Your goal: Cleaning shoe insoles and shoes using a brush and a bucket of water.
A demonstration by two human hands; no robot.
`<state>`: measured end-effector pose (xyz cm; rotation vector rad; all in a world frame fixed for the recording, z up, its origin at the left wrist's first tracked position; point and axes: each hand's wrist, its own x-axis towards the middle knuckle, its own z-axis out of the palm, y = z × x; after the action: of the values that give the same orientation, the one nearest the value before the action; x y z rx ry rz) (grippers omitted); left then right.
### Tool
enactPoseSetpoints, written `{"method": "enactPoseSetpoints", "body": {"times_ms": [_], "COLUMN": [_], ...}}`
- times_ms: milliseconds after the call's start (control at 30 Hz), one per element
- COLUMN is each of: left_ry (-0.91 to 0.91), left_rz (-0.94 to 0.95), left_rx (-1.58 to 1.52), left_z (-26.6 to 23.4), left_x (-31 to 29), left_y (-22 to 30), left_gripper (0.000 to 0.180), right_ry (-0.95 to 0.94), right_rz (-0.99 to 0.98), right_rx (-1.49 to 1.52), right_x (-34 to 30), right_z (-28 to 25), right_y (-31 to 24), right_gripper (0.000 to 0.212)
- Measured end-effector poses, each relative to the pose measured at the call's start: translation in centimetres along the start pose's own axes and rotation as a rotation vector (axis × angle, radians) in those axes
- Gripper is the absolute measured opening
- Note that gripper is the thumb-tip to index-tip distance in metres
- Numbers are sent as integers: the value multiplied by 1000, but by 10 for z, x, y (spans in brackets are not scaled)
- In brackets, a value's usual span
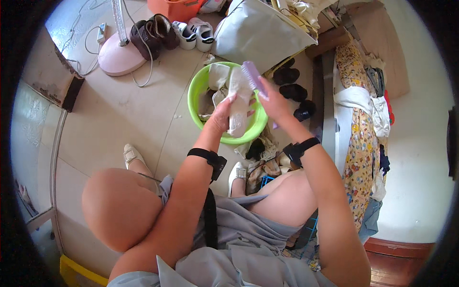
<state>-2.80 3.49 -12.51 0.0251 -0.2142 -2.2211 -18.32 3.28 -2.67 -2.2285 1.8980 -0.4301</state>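
2 hands work at the basin (192, 103): the left hand (221, 116) has its fingers wrapped round what looks like a white shoe (238, 117), over the basin's middle; the right hand (275, 102) grips a brush (253, 77) above the basin's far right rim. Best to brace the shoe firmly, brush lengthwise lightly, and stay over the basin.

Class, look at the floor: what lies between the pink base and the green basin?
In the head view, a loop of cord lies beside the pink base; from there to the green basin, only floor tiles show.
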Motion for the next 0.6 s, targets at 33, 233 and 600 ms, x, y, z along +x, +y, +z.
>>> {"method": "enactPoseSetpoints", "body": {"times_ms": [33, 233, 600], "left_ry": [117, 272, 298], "left_rz": [25, 393, 154], "left_rx": [-12, -176, -225], "left_z": [-2, -48, 3], "left_x": [2, 1, 15], "left_y": [3, 49, -8], "left_gripper": [48, 50, 47], "right_ry": [-48, -312, -193], "right_rz": [-10, -173, -69], "right_rx": [19, 170, -154], "right_x": [-5, -41, -10], "right_z": [6, 26, 19], "right_y": [-6, -42, -37], "right_gripper": [55, 58, 55]}}
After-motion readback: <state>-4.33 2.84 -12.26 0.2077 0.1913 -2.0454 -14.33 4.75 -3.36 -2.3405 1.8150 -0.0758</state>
